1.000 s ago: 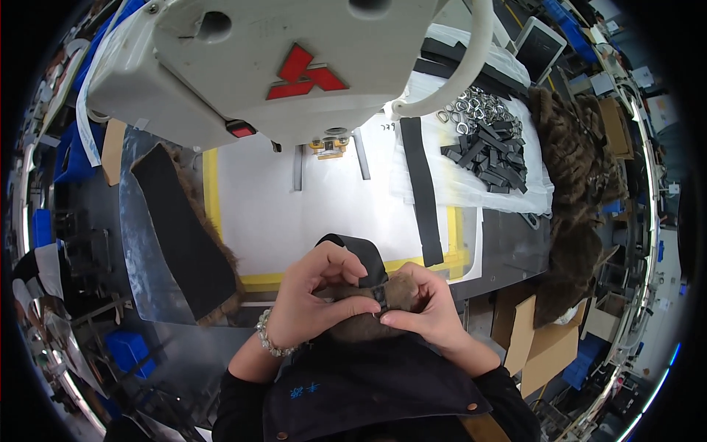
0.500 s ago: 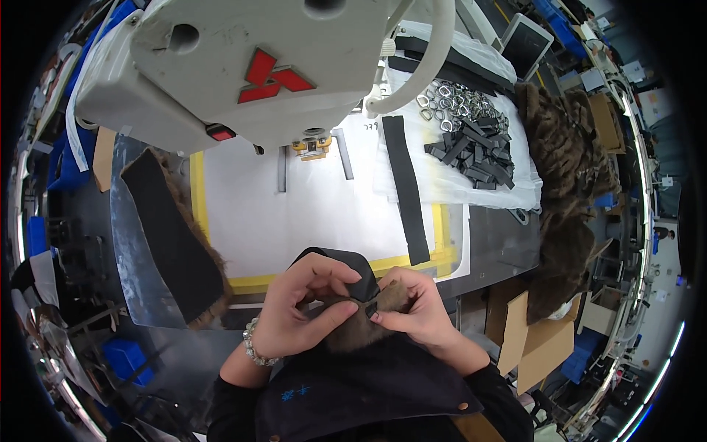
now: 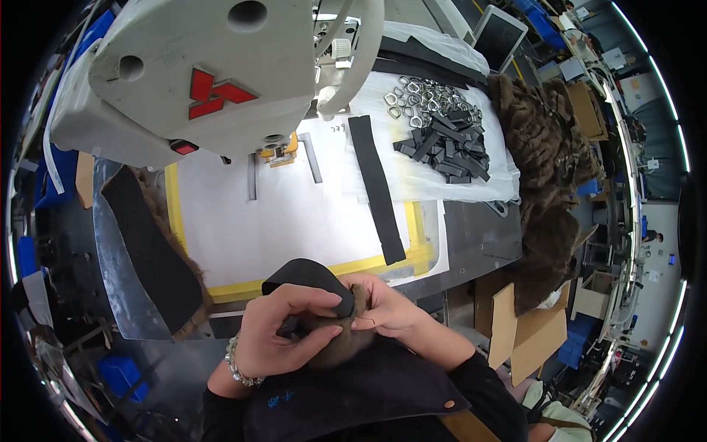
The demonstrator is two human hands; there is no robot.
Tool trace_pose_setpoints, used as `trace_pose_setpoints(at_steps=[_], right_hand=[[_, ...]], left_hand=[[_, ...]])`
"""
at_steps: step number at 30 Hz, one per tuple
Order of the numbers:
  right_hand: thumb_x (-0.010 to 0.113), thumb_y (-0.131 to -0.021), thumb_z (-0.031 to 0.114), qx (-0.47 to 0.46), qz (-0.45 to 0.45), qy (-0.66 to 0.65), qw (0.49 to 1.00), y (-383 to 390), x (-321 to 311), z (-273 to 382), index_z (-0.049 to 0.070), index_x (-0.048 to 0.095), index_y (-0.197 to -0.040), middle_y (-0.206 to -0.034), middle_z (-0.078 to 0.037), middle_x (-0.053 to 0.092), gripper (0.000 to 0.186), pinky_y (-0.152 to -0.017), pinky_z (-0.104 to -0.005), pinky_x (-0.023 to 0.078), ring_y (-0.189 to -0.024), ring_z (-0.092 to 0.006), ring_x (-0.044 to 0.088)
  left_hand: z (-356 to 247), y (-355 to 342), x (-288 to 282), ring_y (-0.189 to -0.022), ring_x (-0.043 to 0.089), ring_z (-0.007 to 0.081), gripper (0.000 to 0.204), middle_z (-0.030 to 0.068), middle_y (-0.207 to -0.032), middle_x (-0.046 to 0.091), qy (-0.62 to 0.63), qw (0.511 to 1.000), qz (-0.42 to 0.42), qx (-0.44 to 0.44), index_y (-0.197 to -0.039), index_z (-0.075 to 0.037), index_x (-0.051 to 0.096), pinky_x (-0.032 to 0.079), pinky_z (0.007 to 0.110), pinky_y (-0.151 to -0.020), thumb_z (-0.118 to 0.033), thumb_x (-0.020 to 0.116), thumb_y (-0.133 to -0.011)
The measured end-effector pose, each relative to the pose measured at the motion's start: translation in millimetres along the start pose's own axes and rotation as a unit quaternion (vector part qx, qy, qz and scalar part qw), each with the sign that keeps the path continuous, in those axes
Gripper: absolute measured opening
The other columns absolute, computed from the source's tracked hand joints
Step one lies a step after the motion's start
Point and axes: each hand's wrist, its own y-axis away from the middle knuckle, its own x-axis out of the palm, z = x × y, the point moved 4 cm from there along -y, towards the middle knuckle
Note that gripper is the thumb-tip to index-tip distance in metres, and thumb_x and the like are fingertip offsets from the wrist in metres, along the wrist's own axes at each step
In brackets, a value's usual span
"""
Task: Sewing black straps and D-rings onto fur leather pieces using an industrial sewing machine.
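Note:
My left hand [image 3: 276, 331], with a beaded bracelet at its wrist, pinches a brown fur piece [image 3: 335, 352] between thumb and fingers, close in front of my dark apron. A looped black strap [image 3: 305, 275] rises from the fur piece behind my left fingers. From the other side, my right hand [image 3: 390, 306] grips the fur piece at its upper edge, right beside the left fingertips. Part of the fur piece and the strap's lower end are covered by my hands. On the white work surface ahead lies another black strap [image 3: 377, 191], flat.
A large sewing machine head [image 3: 184, 81] overhangs the table. Left lies a black-backed fur strip [image 3: 151, 254]. At the far right are metal D-rings [image 3: 420, 99], short black strap pieces [image 3: 449, 147] and a brown fur heap [image 3: 549, 147]. Cardboard boxes [image 3: 534, 324] stand right of me.
The whole view has shifted, so the table and machine sit further left. My right hand has turned the fur piece edge-up, and the black strap's loop shows wider. Both hands keep their hold.

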Motion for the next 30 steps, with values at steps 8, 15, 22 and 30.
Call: trace_pose_setpoints(at_steps=[8,15,22,30], right_hand=[[0.072,-0.081,0.0,-0.001,-0.024,0.102,0.995,9.4,2.6,14.5,0.003,0.056,-0.104,-0.079,0.004,0.061,0.029,-0.058,-0.0148,0.04,-0.068,0.0008,0.055],[0.077,-0.075,0.001,-0.175,-0.099,0.242,0.949,72.5,-13.2,44.7,0.003,0.056,-0.101,-0.085,0.001,0.058,0.034,-0.068,-0.0209,0.041,-0.08,-0.0052,0.055],[0.069,-0.078,-0.002,-0.583,-0.462,0.205,0.636,207.1,-38.7,70.3,0.006,0.052,-0.103,-0.093,0.0,0.058,0.031,-0.08,-0.0239,0.046,-0.086,-0.009,0.057],[0.061,-0.09,0.0,-0.654,-0.621,0.199,0.384,410.9,-128.8,143.3,-0.001,0.057,-0.114,-0.109,-0.009,0.065,0.025,-0.086,-0.0284,0.05,-0.098,-0.0157,0.063]], left_hand=[[-7.6,-5.5,1.3,-0.087,0.068,0.016,0.043,0.01,-0.091,0.067,-0.091,0.992,0.003,0.087,-0.104,0.0,0.057,0.055,0.025,-0.074,0.009,0.077,-0.068],[32.1,-7.3,51.1,-0.121,0.054,0.029,0.137,0.0221,-0.124,0.057,0.093,0.966,0.24,0.012,-0.145,0.0,-0.015,0.039,0.042,-0.103,-0.029,0.09,-0.062],[59.8,-19.4,154.5,-0.111,0.061,0.0329,0.1,0.026,-0.12,0.059,-0.017,0.887,0.455,-0.076,-0.15,-0.003,0.002,0.046,0.035,-0.093,-0.02,0.074,-0.083],[44.7,-21.6,190.4,-0.104,0.065,0.0232,0.083,0.0185,-0.116,0.062,0.075,0.879,0.47,-0.018,-0.149,-0.003,0.004,0.049,0.035,-0.093,0.001,0.061,-0.089]])
